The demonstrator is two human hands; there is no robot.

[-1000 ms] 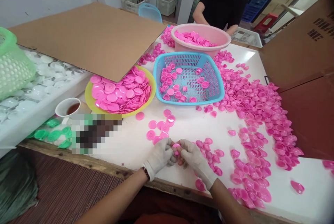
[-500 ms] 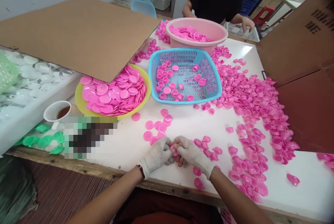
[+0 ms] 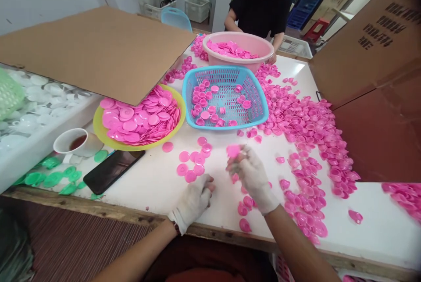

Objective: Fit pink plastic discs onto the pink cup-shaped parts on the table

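My right hand (image 3: pixel 252 174), in a white glove with bare fingertips, is closed on a small pink toy cup (image 3: pixel 233 151), blurred by motion, raised in front of the blue basket (image 3: pixel 226 127). My left hand (image 3: pixel 194 201), gloved the same way, rests near the table's front edge with fingers loosely bent and apart; nothing shows in it. Just beyond it lie several flat pink discs (image 3: pixel 198 169). Loose pink cups (image 3: pixel 245 225) lie below and beside my right hand. Several small pink pieces (image 3: pixel 205 115) sit in the blue basket.
A yellow bowl (image 3: pixel 98 130) of pink discs stands left, partly under a cardboard sheet (image 3: pixel 98 49). Near it are a phone (image 3: pixel 113 172), a paper cup (image 3: pixel 59 144) and green pieces (image 3: pixel 52 180). A pink tub (image 3: pixel 237 59) stands behind; a pink cup heap (image 3: pixel 315 124) spreads right. A co-worker (image 3: pixel 259 10) stands opposite.
My hands have parted: the left has let go, and the right has lifted the pink cup up and forward. The co-worker's hand has come down beside the pink tub. The view has shifted slightly.
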